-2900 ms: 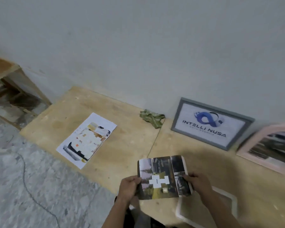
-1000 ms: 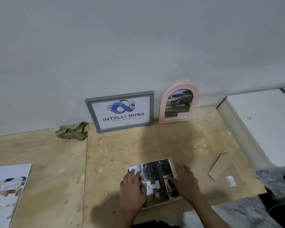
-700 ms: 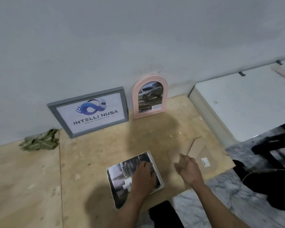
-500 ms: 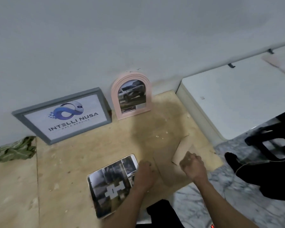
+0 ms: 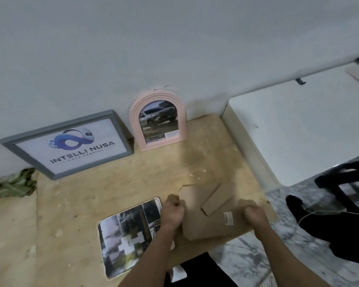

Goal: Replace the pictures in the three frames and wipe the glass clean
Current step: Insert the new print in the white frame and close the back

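Brown backing board (image 5: 211, 224) lies near edge, right of the white frame with its picture (image 5: 131, 235), your left hand (image 5: 171, 212) and right hand (image 5: 254, 214) gripping its left and right sides, grey frame (image 5: 68, 143) and pink arched frame (image 5: 158, 123) leaning far against wall.

White frame (image 5: 131, 235) lies flat holding a photo collage; brown backing board (image 5: 207, 222) lies beside it.

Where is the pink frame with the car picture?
In the head view, the pink arched frame leans against the wall at the back of the plywood board, just right of the grey frame.
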Available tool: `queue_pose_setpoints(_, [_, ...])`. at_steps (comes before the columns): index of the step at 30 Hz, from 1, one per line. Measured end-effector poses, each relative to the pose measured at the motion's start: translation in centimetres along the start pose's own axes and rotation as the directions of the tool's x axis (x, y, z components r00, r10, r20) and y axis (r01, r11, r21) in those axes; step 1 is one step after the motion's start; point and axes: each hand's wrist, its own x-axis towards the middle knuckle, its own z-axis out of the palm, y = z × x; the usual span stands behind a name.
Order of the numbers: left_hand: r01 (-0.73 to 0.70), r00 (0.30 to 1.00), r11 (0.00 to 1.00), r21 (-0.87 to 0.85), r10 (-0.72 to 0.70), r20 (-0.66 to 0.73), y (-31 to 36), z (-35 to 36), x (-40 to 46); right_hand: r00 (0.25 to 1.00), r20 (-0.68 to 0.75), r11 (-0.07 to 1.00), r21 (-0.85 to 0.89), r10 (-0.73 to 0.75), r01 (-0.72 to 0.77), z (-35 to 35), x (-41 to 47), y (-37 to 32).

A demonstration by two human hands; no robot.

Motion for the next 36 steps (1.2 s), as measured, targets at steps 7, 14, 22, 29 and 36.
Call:
queue_pose_setpoints(7, [-0.014, 0.999, 0.962, -0.272, 0.005, -0.034, -4.3, -11.4, -1.7, 0.973, 0.22, 0.975, 0.221, -0.069, 0.019, 6.2, -6.5, -3.3])
queue_pose_setpoints(14, [0.004, 0.946, 0.997, -0.078, -0.029, -0.321, -14.9, -19.6, -3.7, 0.922, 0.256, 0.95, -0.039, -0.29, 0.309, 17.4, -12.3, -4.3])
queue_pose_setpoints(22, [-0.105, 0.929, 0.986, 0.131, 0.145, -0.341, -16.9, -18.7, -4.5, 0.891, 0.172, 0.847, -0.278, -0.421, 0.453, 19.4, -14.8, -3.3])
queue_pose_setpoints(29, [-0.107, 0.969, 0.99, -0.094, 0.082, -0.233, -18.1, -18.1, -4.4, 0.937, 0.122, 0.924, -0.162, -0.329, 0.346, 19.9, -15.7, -3.1])
queue_pose_setpoints(36, [-0.064, 0.991, 0.773, -0.631, -0.023, -0.129, -17.0, -20.3, -6.0, 0.931, 0.269, 0.959, 0.204, -0.247, 0.196, 18.9, -15.8, -3.6])
